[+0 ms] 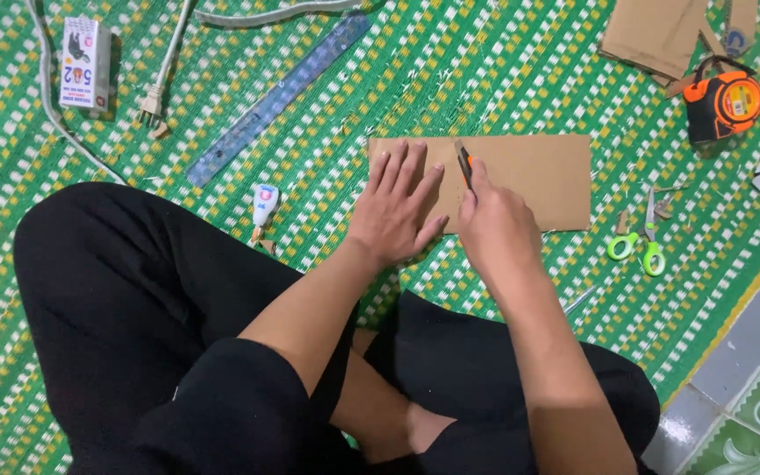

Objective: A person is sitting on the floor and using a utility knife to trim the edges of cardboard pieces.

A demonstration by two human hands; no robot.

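My left hand [395,204] flat, open, pinning cardboard sheet [529,180] | right hand [494,224] closed on utility knife [465,164], blade tip probably touching | press firmly, draw steadily nearward, fingers clear.

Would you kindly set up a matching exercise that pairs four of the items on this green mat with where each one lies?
Things:
1. scissors
2. tape measure
3. clear ruler
4. small glue bottle

Places:
A. far right, next to the loose cardboard scraps
B. just left of the left hand, near the knee
C. right of the cardboard sheet, handles toward the person
D. lying slantwise, up and left of the cardboard sheet

Pairs: 1-C, 2-A, 3-D, 4-B
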